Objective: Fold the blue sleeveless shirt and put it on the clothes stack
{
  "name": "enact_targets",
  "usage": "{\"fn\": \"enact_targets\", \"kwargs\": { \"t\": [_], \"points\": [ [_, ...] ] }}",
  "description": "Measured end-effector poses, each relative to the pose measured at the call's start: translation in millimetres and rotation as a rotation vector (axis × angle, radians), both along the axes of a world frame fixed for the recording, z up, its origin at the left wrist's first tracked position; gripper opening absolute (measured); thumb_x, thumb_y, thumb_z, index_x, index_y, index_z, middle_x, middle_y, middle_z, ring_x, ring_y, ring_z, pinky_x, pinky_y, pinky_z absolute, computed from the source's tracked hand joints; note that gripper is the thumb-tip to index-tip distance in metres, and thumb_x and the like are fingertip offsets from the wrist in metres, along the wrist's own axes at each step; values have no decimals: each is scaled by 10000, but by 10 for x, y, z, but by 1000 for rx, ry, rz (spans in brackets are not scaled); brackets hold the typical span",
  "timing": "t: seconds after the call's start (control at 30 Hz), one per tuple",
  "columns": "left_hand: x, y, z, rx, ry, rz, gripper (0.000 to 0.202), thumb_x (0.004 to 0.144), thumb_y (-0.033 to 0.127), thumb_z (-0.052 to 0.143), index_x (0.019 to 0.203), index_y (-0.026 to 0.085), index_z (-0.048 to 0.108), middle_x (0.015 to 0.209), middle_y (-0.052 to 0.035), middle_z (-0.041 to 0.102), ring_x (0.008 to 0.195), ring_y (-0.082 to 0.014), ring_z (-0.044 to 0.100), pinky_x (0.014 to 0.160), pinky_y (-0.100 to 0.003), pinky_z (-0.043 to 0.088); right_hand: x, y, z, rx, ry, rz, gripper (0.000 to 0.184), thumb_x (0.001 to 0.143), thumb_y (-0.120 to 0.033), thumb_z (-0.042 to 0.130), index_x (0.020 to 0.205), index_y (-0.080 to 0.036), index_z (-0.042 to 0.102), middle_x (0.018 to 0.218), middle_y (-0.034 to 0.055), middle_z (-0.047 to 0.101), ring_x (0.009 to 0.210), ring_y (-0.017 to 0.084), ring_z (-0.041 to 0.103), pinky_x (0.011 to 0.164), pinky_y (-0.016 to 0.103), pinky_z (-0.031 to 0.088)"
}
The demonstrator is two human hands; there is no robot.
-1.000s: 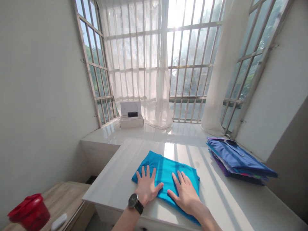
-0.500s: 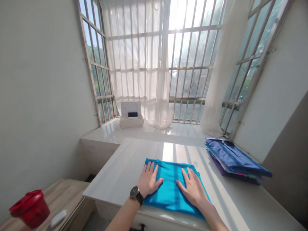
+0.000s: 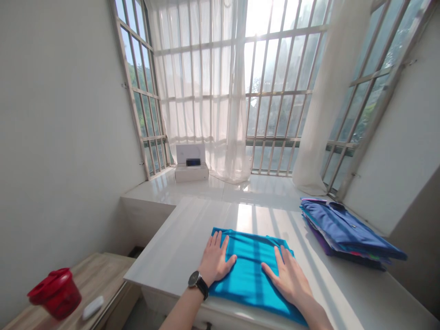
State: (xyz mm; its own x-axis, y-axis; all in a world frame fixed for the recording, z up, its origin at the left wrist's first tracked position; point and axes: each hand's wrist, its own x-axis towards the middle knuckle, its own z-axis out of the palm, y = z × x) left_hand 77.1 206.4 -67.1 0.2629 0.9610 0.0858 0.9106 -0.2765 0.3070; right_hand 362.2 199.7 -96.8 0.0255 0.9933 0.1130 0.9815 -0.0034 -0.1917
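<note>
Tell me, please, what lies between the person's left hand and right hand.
In the head view, between the left hand and the right hand lies the middle stretch of the bright blue cloth, on which both rest.

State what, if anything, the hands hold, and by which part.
Nothing is held: left hand and right hand rest spread on the folded blue cloth near its sides.

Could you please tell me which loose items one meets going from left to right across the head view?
Red bucket, small white object, open white box, turquoise cloth with the left hand and right hand resting on it, blue-topped stack.
</note>
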Motion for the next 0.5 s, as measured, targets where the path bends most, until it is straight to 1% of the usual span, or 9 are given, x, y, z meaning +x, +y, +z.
{"fn": "enact_targets", "kwargs": {
  "t": [0.1,0.17,0.27,0.33,0.37,0.43,0.5],
  "points": [
    [-1,18,18,-13,1,-4,845,992,723,342,1630,170,330,1706,-180,235,1583,-374,184,1288,-541,197,42,-11,-62,36,31,-28,931,904,-708,386,1561,-48,401,1647,220,380,1522,389,358,1254,526,295],
    [10,39,42,-27,11,-15,859,979,736,353,1610,153,378,1686,-199,289,1567,-396,227,1274,-555,224,44,-14,-97,64,43,-41,924,904,-701,391,1553,-44,405,1640,229,387,1524,394,353,1247,539,309],
    [45,75,58,-11,28,23,800,989,700,362,1554,144,474,1631,-213,398,1518,-412,330,1254,-575,260,29,-21,-126,98,44,-42,910,914,-694,383,1537,-32,421,1631,252,390,1521,403,356,1235,558,328],
    [61,95,45,19,31,52,752,1007,669,346,1536,156,498,1621,-195,422,1525,-399,318,1271,-585,219,26,-26,-146,109,34,-38,908,919,-690,369,1529,-21,433,1626,261,392,1518,401,362,1233,556,337],
    [63,103,34,25,27,48,746,1012,668,336,1544,169,488,1638,-175,402,1545,-391,279,1283,-587,187,31,-28,-165,117,30,-39,908,917,-688,365,1526,-18,438,1625,260,394,1518,398,362,1233,553,341],
    [53,116,18,5,1,4,761,1012,691,319,1591,208,420,1695,-122,310,1581,-374,187,1300,-581,148,58,-26,-229,146,42,-52,909,904,-691,377,1525,-31,446,1618,249,411,1515,396,366,1233,557,349],
    [34,124,19,-42,-39,-34,775,1012,709,303,1638,253,318,1733,-71,204,1594,-363,141,1303,-575,153,108,-12,-329,191,89,-42,885,894,-688,400,1549,-94,437,1597,215,461,1501,402,391,1217,585,378]
  ]
}}
